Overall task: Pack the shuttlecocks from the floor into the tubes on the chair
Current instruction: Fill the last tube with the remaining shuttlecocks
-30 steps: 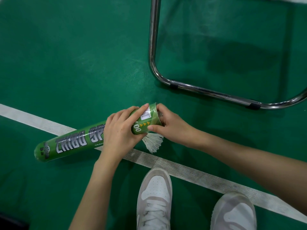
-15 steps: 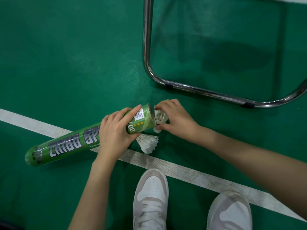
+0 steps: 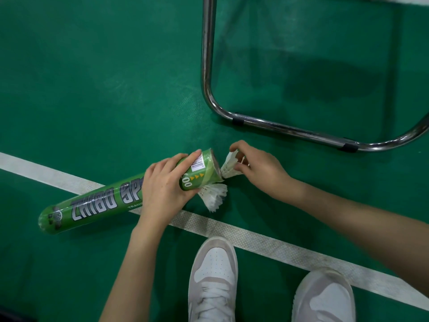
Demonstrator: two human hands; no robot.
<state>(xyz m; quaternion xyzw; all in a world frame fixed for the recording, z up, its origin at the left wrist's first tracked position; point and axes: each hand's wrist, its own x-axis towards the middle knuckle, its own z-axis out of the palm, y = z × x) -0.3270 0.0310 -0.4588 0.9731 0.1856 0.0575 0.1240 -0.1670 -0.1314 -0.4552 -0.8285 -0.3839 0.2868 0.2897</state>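
Loading step: left hand grips green cardboard tube; right hand pinches white feather shuttlecock at tube mouth. Second shuttlecock beneath mouth. Next: align, push in.

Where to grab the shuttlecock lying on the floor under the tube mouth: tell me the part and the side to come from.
Take the shuttlecock on the floor by its feather skirt, from the lower right. The skirt fans out that way in the open, while its narrow end is tucked under the green tube and the left hand. The right hand already holds another shuttlecock.
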